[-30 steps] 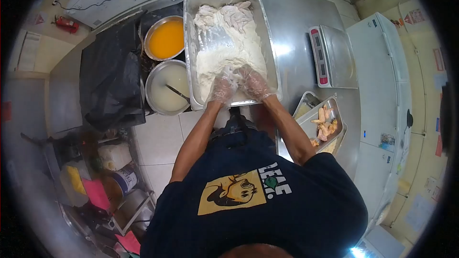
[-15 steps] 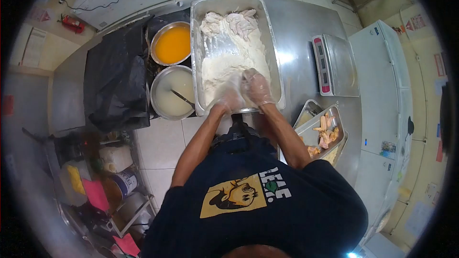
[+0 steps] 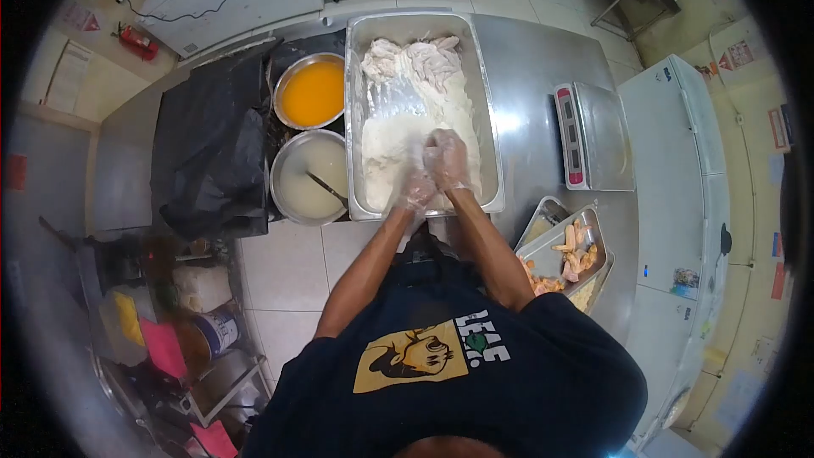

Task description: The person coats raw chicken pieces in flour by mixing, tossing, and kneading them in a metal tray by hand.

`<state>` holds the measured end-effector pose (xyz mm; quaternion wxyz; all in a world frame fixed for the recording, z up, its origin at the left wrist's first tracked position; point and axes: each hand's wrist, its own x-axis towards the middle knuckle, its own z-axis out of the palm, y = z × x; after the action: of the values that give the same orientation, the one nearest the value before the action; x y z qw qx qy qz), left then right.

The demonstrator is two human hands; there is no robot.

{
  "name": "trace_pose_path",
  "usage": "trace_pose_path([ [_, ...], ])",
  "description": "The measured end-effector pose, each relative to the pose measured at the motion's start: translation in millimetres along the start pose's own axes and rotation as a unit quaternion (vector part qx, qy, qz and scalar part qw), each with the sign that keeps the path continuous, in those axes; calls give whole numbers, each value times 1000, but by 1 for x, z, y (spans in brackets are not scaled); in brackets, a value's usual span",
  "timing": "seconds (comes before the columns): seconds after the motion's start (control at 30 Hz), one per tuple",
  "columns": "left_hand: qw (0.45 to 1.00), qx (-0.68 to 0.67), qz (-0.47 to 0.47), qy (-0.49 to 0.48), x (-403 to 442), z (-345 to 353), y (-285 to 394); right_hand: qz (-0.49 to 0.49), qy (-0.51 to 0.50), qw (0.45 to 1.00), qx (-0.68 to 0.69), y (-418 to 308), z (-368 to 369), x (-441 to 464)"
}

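Note:
A deep metal tray [image 3: 494, 161] holds white flour [image 3: 394, 137]. At its far end lie flour-coated chicken pieces [image 3: 434, 62]. Both my hands wear clear plastic gloves and are together over the flour at the near end. My right hand [image 3: 447, 159] is closed, fingers curled in; whatever it grips is hidden. Just left of it and slightly nearer, my left hand [image 3: 415, 190] touches or nearly touches it. Motion blur and the right hand obscure the left fingers.
Left of the tray stand a bowl of orange liquid [image 3: 312, 95] and a bowl of whitish liquid [image 3: 297, 195] with a dark-handled utensil [image 3: 326, 189]. To the right are a scale [image 3: 600, 136] and a smaller tray [image 3: 543, 256] of raw chicken pieces [image 3: 577, 253]. Black plastic sheeting [image 3: 208, 148] covers the left side.
The view has shifted, so the table appears lower. My left hand has drawn nearer to the tray's front edge and closer to my right hand, which stays closed over the flour.

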<state>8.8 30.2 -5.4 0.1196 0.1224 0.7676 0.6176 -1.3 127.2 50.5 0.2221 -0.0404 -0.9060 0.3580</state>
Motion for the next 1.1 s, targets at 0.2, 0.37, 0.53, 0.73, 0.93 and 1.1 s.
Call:
trace_pose_path([
  [0.2,879,468,-79,-32,-12,-30,-23,-32,-27,999,-23,17,24,58],
  [0.37,819,569,-53,-55,-24,-46,6,-54,93,994,19,-21,12,126],
  [0.53,861,420,-124,-257,-8,-57,-28,2,-364,892,-268,76,10,52],
  [0.73,906,338,-118,-226,-9,-48,-41,114,-503,825,-229,59,-19,-31],
  [0.93,923,343,-91,-150,0,-40,-66,84,-463,853,-225,81,-8,-38],
  [1.1,923,359,-118,-76,1,-46,-97,96,-441,858,-246,17,-34,-34],
])
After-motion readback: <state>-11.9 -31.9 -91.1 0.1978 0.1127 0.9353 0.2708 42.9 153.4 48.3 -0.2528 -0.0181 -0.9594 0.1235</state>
